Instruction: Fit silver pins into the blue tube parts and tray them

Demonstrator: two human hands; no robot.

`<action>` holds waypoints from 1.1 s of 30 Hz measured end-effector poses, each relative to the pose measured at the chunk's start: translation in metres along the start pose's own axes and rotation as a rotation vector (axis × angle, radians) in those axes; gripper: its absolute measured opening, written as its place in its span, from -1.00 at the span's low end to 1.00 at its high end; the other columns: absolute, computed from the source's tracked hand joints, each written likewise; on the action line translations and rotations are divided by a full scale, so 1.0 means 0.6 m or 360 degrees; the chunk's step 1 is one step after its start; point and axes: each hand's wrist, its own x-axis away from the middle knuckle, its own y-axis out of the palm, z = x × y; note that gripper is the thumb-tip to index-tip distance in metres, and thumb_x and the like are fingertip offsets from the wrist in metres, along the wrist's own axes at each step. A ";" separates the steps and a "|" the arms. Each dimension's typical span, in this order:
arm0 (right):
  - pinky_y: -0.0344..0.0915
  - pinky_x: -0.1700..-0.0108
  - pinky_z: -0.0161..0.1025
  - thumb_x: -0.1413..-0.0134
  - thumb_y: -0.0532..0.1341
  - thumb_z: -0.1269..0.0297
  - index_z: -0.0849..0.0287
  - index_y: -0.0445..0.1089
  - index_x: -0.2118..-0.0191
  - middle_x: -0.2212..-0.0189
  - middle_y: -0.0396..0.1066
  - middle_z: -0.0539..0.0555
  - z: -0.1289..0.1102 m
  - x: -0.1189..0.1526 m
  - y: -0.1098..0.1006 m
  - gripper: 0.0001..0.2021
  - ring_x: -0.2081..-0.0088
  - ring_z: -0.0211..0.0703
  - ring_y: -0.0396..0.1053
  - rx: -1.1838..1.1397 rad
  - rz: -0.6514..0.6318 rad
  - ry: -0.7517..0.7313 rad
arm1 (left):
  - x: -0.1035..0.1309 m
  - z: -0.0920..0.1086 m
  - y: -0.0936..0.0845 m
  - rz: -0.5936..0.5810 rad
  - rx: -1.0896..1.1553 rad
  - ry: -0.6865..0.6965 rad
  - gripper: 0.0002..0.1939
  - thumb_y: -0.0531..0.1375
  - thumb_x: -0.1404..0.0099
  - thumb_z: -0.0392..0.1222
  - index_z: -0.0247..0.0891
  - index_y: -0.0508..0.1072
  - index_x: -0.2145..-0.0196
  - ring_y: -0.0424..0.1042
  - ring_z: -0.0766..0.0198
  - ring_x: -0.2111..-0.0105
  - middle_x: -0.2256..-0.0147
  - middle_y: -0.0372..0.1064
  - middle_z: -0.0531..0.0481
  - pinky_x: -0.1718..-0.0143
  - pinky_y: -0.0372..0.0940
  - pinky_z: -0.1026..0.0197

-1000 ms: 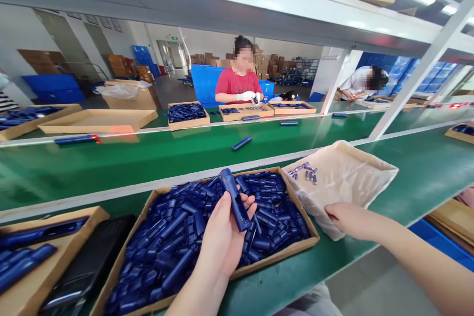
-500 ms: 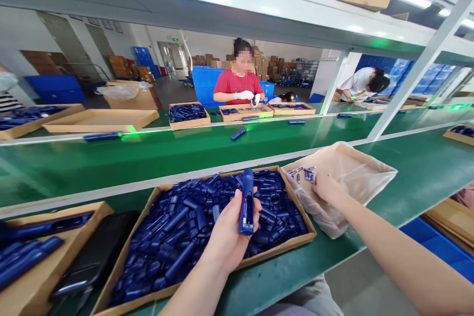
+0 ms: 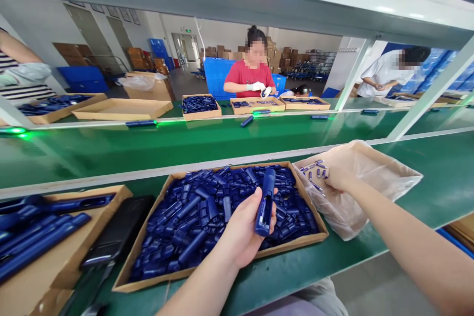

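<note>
Blue tube [image 3: 265, 202], its long opening facing the camera, lies tilted in the left hand [image 3: 246, 229], whose fingers curl around it above a cardboard tray [image 3: 296, 244] heaped with blue parts [image 3: 185, 227]. Just right of that tray on the green worktop [image 3: 439, 163], the right hand [image 3: 338, 179] reaches into a plastic-lined box [image 3: 388, 168] beside small cylinders [image 3: 319, 173]; its fingertips are hidden, so I cannot tell how far open it is or whether it holds anything.
</note>
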 end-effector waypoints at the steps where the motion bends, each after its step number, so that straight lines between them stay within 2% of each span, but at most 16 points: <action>1: 0.38 0.20 -0.20 -0.24 0.22 0.27 0.30 0.40 0.27 0.33 0.41 0.11 -0.010 0.012 -0.008 -0.84 0.31 -0.22 0.38 -0.0001 0.0022 -0.0004 | 0.000 0.000 0.001 0.0013 -0.0014 0.0008 -0.63 0.25 -0.27 0.01 -0.39 0.43 0.16 0.23 0.42 0.55 0.45 0.27 -0.03 0.57 0.13 0.39; 3: 0.37 0.21 -0.21 -0.22 0.22 0.32 0.29 0.41 0.26 0.34 0.42 0.14 -0.041 0.052 -0.027 -0.88 0.32 -0.19 0.38 -0.0034 0.0065 -0.0066 | 0.001 0.001 0.003 0.0031 -0.0056 0.0017 -0.65 0.25 -0.26 -0.01 -0.39 0.42 0.18 0.21 0.43 0.57 0.49 0.27 -0.03 0.59 0.11 0.40; 5: 0.36 0.20 -0.27 -0.24 0.19 0.27 0.22 0.41 0.19 0.26 0.43 0.11 -0.082 0.110 -0.044 -0.87 0.29 -0.20 0.39 -0.0178 0.0121 -0.0356 | 0.003 0.002 0.006 0.0042 -0.0098 0.0020 -0.63 0.23 -0.29 -0.03 -0.36 0.41 0.07 0.17 0.43 0.61 0.52 0.26 -0.01 0.63 0.05 0.42; 6: 0.36 0.17 -0.31 -0.26 0.18 0.24 0.16 0.40 0.18 0.21 0.43 0.07 -0.106 0.141 -0.051 -0.87 0.25 -0.23 0.39 -0.0288 0.0159 -0.0597 | 0.005 0.003 0.007 0.0048 -0.0108 0.0018 -0.59 0.23 -0.29 -0.03 -0.33 0.38 -0.01 0.17 0.43 0.62 0.53 0.25 0.00 0.65 0.02 0.43; 8: 0.37 0.07 -0.31 -0.29 0.16 0.28 0.13 0.39 0.13 0.15 0.42 0.05 -0.151 0.196 -0.061 -0.89 0.14 -0.23 0.39 -0.0578 0.0361 -0.1340 | 0.009 0.003 0.010 0.0085 -0.0116 -0.0007 -0.49 0.24 -0.27 -0.05 -0.26 0.33 -0.13 0.17 0.44 0.64 0.51 0.27 0.02 0.67 -0.01 0.43; 10: 0.36 0.00 -0.29 -0.31 0.14 0.35 0.15 0.38 0.08 0.13 0.43 0.06 -0.188 0.232 -0.062 -0.87 0.08 -0.21 0.37 -0.0660 0.0471 -0.1736 | 0.013 0.002 0.012 0.0138 -0.0128 -0.0059 -0.46 0.28 -0.24 -0.07 -0.21 0.34 -0.15 0.16 0.47 0.65 0.47 0.28 0.03 0.68 0.02 0.43; 13: 0.37 -0.03 -0.22 -0.34 0.07 0.37 0.17 0.41 0.06 0.11 0.46 0.07 -0.215 0.250 -0.047 -0.81 0.09 -0.17 0.38 -0.0445 0.0520 -0.1820 | 0.015 0.000 0.014 0.0190 -0.0163 -0.0116 -0.48 0.28 -0.23 -0.11 -0.18 0.37 -0.13 0.11 0.53 0.69 0.46 0.27 0.06 0.68 0.06 0.43; 16: 0.36 -0.05 -0.13 -0.33 0.05 0.41 0.18 0.43 0.00 0.03 0.44 0.08 -0.206 0.241 -0.029 -0.73 0.06 -0.10 0.37 -0.0169 0.0672 -0.1846 | 0.014 0.001 0.011 0.0211 -0.0101 -0.0148 -0.48 0.26 -0.24 -0.14 -0.20 0.34 -0.14 0.14 0.50 0.69 0.48 0.27 0.05 0.71 -0.01 0.45; 18: 0.33 -0.08 -0.10 -0.31 0.05 0.42 0.13 0.42 -0.07 -0.04 0.40 0.09 -0.177 0.215 -0.026 -0.68 -0.01 -0.08 0.35 -0.0106 0.0707 -0.1776 | 0.012 0.005 0.007 0.0128 -0.0029 -0.0186 -0.49 0.22 -0.27 -0.13 -0.23 0.30 -0.16 0.12 0.48 0.70 0.53 0.25 0.04 0.73 -0.10 0.47; 19: 0.30 -0.12 -0.11 -0.30 0.04 0.42 0.09 0.42 -0.09 -0.08 0.38 0.08 -0.156 0.195 -0.029 -0.66 -0.06 -0.09 0.33 -0.0094 0.0658 -0.1612 | 0.011 0.008 0.004 0.0071 0.0007 -0.0204 -0.50 0.20 -0.28 -0.12 -0.25 0.29 -0.16 0.10 0.47 0.71 0.55 0.23 0.04 0.73 -0.13 0.47; 21: 0.22 -0.21 -0.11 -0.29 0.00 0.45 0.08 0.42 -0.10 -0.11 0.35 0.10 -0.100 0.140 -0.036 -0.61 -0.14 -0.09 0.28 -0.0073 0.0509 -0.1061 | 0.009 0.013 0.000 -0.0007 0.0070 -0.0219 -0.55 0.16 -0.31 -0.12 -0.28 0.30 -0.13 0.06 0.49 0.71 0.58 0.21 0.04 0.73 -0.16 0.49; 22: 0.17 -0.24 -0.12 -0.28 -0.02 0.47 0.10 0.42 -0.09 -0.12 0.34 0.11 -0.069 0.110 -0.040 -0.60 -0.17 -0.09 0.26 -0.0030 0.0401 -0.0569 | 0.008 0.015 -0.002 -0.0019 0.0094 -0.0221 -0.57 0.15 -0.31 -0.12 -0.29 0.32 -0.10 0.05 0.50 0.71 0.58 0.21 0.04 0.72 -0.16 0.49; 25: 0.33 -0.02 -0.04 -0.22 0.05 0.48 0.34 0.48 0.08 0.10 0.46 0.32 0.016 0.035 -0.038 -0.71 0.07 0.06 0.44 0.0048 0.0176 -0.0061 | 0.006 0.017 -0.005 -0.0023 0.0098 -0.0214 -0.64 0.14 -0.32 -0.14 -0.29 0.35 -0.04 0.04 0.51 0.70 0.57 0.20 0.05 0.71 -0.17 0.49; 28: 0.37 0.18 -0.16 -0.23 0.19 0.26 0.30 0.47 0.18 0.31 0.49 0.16 0.049 0.002 -0.013 -0.80 0.30 -0.12 0.45 0.0033 -0.0088 -0.0060 | 0.006 0.014 -0.005 -0.0027 0.0047 -0.0198 -0.64 0.14 -0.33 -0.13 -0.28 0.34 -0.04 0.03 0.51 0.70 0.57 0.21 0.03 0.70 -0.18 0.47; 30: 0.35 0.17 -0.19 -0.26 0.19 0.13 0.28 0.44 0.16 0.31 0.46 0.09 0.042 -0.006 0.007 -0.72 0.30 -0.19 0.41 0.0030 -0.0167 -0.0123 | 0.007 0.013 -0.004 -0.0025 0.0010 -0.0202 -0.61 0.15 -0.32 -0.12 -0.29 0.32 -0.06 0.04 0.51 0.69 0.57 0.22 0.03 0.70 -0.18 0.48; 33: 0.31 0.12 -0.17 -0.24 0.21 0.14 0.28 0.39 0.16 0.29 0.41 0.07 0.021 -0.016 0.022 -0.74 0.27 -0.20 0.37 0.0076 -0.0228 -0.0204 | 0.007 0.011 -0.004 -0.0040 -0.0031 -0.0239 -0.60 0.17 -0.30 -0.12 -0.29 0.32 -0.06 0.04 0.51 0.69 0.57 0.22 0.03 0.70 -0.19 0.47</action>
